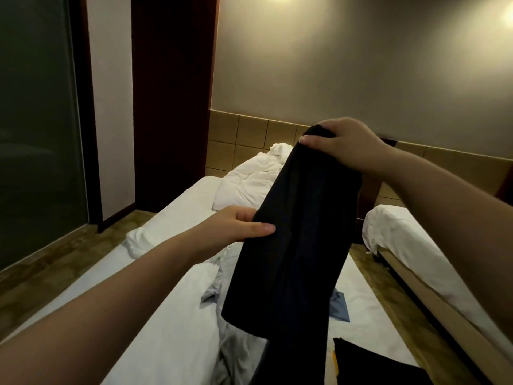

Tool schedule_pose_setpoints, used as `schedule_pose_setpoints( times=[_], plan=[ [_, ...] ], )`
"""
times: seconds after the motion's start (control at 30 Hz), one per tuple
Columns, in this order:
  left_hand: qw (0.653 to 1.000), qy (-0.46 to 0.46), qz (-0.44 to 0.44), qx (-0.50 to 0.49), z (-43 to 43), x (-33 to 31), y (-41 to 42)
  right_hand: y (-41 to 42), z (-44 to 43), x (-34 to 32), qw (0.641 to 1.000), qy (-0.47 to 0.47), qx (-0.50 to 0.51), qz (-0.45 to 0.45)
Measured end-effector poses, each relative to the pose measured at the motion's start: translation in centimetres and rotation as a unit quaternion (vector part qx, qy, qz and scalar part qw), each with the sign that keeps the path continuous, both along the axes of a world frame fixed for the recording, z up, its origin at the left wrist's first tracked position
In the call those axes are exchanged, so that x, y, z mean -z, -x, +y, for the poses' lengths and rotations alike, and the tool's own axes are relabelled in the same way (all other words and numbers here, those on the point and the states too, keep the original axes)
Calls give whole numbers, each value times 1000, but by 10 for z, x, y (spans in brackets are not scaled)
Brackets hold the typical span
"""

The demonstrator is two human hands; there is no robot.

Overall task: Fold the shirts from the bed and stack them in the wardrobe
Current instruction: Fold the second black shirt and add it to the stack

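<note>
A black shirt (pixel 294 240) hangs in the air over the bed (pixel 172 315), folded into a long narrow strip. My right hand (pixel 344 145) grips its top end, up high. My left hand (pixel 236 226) pinches its left edge about halfway down. The lower end of the strip drops out of view at the bottom. On the white sheet beneath lie a crumpled grey shirt (pixel 236 348), a blue garment (pixel 340 308) partly hidden by the black strip, and another dark piece of clothing (pixel 369 362) at the lower right.
A rumpled white duvet (pixel 247 182) lies at the head of the bed, against a tiled headboard (pixel 238 137). A second bed (pixel 410 245) stands to the right across a narrow aisle. Left are a dark glass panel (pixel 36 134) and a dark wooden panel (pixel 172 101).
</note>
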State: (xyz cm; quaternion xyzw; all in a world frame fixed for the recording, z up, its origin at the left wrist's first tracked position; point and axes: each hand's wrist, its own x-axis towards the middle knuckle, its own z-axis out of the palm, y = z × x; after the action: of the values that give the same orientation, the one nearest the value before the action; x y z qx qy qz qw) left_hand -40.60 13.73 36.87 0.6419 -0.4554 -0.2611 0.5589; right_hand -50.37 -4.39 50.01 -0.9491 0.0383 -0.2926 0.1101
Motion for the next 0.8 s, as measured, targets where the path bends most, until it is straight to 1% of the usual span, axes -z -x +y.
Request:
schedule_pose_setpoints(
  times=[0.1, 0.23, 0.37, 0.5, 0.53, 0.63, 0.67, 0.77, 0.8],
  plan=[
    [1000, -24, -9, 3, -9, 3, 5, 1, 0, 1, 1000, -8, 2, -11],
    [997, -76, -16, -6, -22, 21, 1, 6, -2, 3, 998, -59, 9, -10],
    [996, -75, -33, -28, -22, 29, -19, 16, -19, 3, 992, -125, 29, 6],
    [996, -58, -64, -27, -11, 0, -33, 27, -31, -2, 989, -139, 46, 30],
    [997, -36, -64, -29, -7, -11, -35, 30, -33, -5, 988, -143, 46, 21],
    [997, 63, -23, -35, 3, -46, -47, 36, -38, -18, 982, -184, 33, -26],
    [996, 74, -30, -29, 5, -55, -50, 38, -39, -23, 980, -191, 32, -35],
    [996, 32, -85, -1, 8, -76, -57, 39, -42, -33, 988, -144, 52, -32],
    [996, 20, -86, 3, 8, -80, -58, 39, -43, -35, 988, -136, 56, -42]
  ],
)
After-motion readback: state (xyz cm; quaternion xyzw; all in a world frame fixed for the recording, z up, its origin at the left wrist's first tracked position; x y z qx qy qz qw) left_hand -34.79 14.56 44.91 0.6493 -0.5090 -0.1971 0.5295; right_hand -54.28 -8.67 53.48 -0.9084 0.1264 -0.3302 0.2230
